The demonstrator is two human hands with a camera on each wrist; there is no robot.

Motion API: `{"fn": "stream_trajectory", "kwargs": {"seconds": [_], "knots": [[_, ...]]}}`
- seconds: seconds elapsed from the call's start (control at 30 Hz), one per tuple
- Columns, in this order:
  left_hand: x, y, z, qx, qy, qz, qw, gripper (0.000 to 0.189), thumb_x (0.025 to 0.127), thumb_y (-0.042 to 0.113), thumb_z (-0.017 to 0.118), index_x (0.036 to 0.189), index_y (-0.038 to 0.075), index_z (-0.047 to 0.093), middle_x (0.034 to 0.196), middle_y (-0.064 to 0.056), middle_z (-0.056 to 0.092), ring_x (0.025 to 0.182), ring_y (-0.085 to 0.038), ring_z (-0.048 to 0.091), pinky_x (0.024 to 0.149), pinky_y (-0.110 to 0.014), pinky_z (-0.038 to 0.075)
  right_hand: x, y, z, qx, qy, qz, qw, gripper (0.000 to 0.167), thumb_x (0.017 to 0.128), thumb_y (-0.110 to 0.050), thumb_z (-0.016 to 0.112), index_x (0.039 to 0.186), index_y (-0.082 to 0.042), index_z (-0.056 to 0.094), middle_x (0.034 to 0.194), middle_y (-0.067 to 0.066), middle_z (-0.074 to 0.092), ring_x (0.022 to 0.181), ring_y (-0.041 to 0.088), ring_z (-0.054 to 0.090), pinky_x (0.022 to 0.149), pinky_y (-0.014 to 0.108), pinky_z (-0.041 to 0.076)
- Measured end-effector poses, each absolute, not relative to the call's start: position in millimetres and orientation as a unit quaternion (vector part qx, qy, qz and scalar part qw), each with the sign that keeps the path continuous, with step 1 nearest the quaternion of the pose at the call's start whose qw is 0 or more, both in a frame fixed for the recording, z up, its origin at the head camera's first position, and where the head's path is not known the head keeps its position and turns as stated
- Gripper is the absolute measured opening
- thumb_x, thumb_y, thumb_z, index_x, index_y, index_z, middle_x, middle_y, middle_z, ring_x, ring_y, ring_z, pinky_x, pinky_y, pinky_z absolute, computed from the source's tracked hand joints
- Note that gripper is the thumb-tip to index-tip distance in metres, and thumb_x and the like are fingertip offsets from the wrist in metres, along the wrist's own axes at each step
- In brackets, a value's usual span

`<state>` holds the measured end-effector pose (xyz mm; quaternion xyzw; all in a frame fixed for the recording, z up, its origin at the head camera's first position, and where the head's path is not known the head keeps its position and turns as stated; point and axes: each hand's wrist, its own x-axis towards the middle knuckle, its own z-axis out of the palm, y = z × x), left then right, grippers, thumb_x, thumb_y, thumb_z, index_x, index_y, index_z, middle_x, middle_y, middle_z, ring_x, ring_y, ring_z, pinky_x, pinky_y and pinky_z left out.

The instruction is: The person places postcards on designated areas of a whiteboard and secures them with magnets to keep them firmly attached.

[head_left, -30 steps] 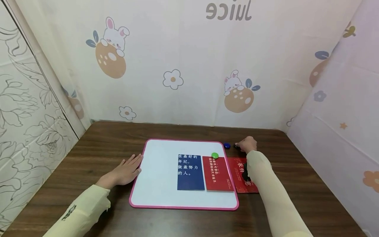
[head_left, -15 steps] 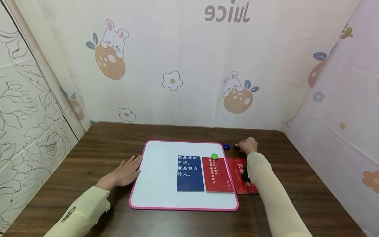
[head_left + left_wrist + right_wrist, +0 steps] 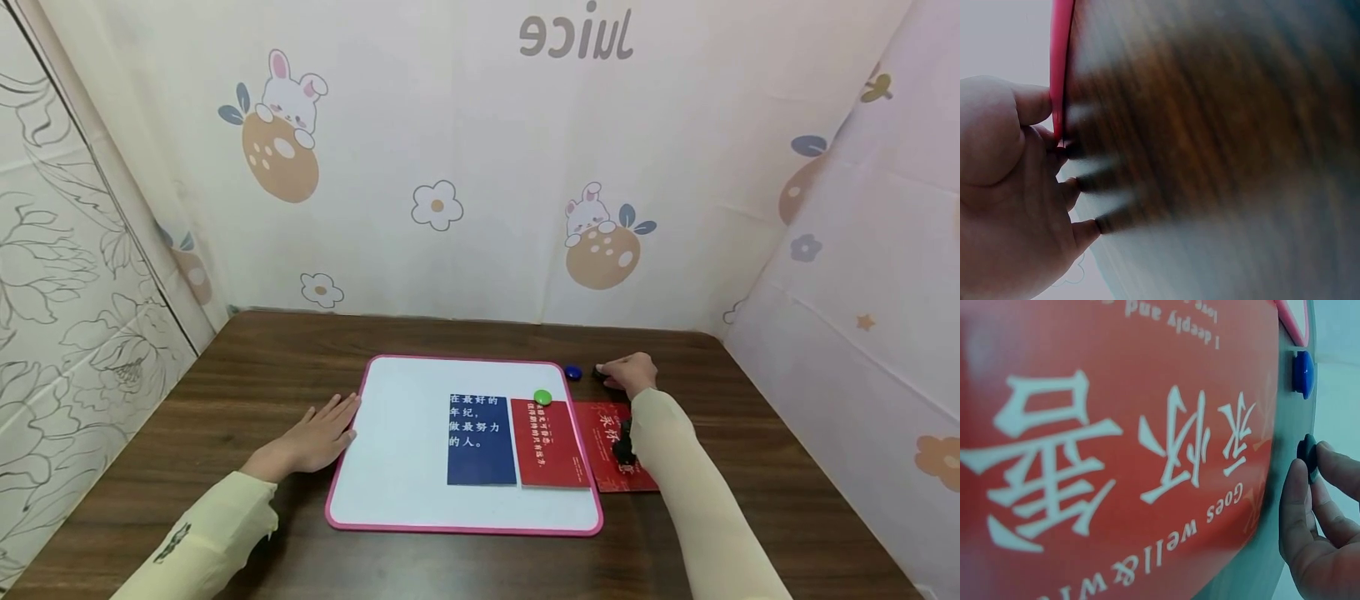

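A pink-rimmed whiteboard [image 3: 397, 467] lies flat on the table. My left hand [image 3: 313, 437] rests at its left edge with fingers outstretched; in the left wrist view the fingertips meet the pink rim [image 3: 1060, 62]. Beyond the board's upper right corner, my right hand [image 3: 632, 372] pinches a round black magnet [image 3: 1310, 456] between thumb and fingers, low over the tabletop. A blue magnet [image 3: 573, 372] sits just left of it. On the board are a navy card [image 3: 482, 462] with white characters and a red card [image 3: 555, 462], a green magnet [image 3: 543, 397] at its top edge.
Another red card [image 3: 600, 458] with white characters lies right of the board, partly hidden under my right forearm and the black wrist camera. Dark wood tabletop [image 3: 315, 333] surrounds the board. A patterned curtain [image 3: 480, 167] hangs behind the table.
My right hand and forearm have shifted slightly to the right, with the black magnet still pinched. The left hand, cards and other magnets stay where they were.
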<state>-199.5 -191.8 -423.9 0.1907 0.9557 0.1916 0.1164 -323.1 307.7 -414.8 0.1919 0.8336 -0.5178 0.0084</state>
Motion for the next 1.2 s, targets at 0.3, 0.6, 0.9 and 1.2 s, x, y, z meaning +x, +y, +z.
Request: {"fn": "stream_trajectory", "kwargs": {"seconds": [0.3, 0.6, 0.9, 1.2], "knots": [[-200.3, -193.4, -425.0, 0.195, 0.955, 0.194, 0.111, 0.058, 0.102, 0.022, 0.042, 0.147, -0.007, 0.022, 0.153, -0.028, 0.018, 0.139, -0.047, 0.01, 0.105, -0.068, 0.006, -321.7, 301.2, -407.8, 0.218, 0.819, -0.531, 0.023, 0.036, 0.088, -0.013, 0.069, 0.113, 0.012, 0.061, 0.099, 0.017, 0.063, 0.063, 0.012, 0.064, 0.073, 0.032, 0.056], [-199.5, -193.2, -423.2, 0.196, 0.954, 0.196, 0.114, 0.059, 0.102, 0.023, 0.042, 0.147, -0.007, 0.021, 0.152, -0.028, 0.017, 0.139, -0.048, 0.01, 0.104, -0.068, 0.006, -316.3, 294.6, -402.4, 0.219, 0.815, -0.536, 0.026, 0.035, 0.087, -0.012, 0.07, 0.111, 0.011, 0.062, 0.088, 0.013, 0.064, 0.061, 0.012, 0.065, 0.071, 0.031, 0.056], [-197.8, -192.6, -425.8, 0.189, 0.955, 0.193, 0.124, 0.058, 0.101, 0.021, 0.042, 0.148, -0.008, 0.021, 0.153, -0.028, 0.017, 0.139, -0.048, 0.009, 0.105, -0.068, 0.006, -308.9, 289.3, -396.0, 0.208, 0.827, -0.521, 0.032, 0.035, 0.09, -0.018, 0.068, 0.111, 0.008, 0.064, 0.095, 0.015, 0.066, 0.066, 0.013, 0.066, 0.087, 0.039, 0.051], [-199.9, -193.3, -426.2, 0.197, 0.954, 0.191, 0.118, 0.058, 0.102, 0.022, 0.042, 0.148, -0.008, 0.021, 0.153, -0.028, 0.016, 0.139, -0.048, 0.009, 0.105, -0.068, 0.006, -302.4, 289.5, -385.5, 0.182, 0.833, -0.522, 0.025, 0.036, 0.091, -0.019, 0.067, 0.113, 0.009, 0.064, 0.097, 0.016, 0.068, 0.065, 0.012, 0.065, 0.089, 0.041, 0.05]]}}
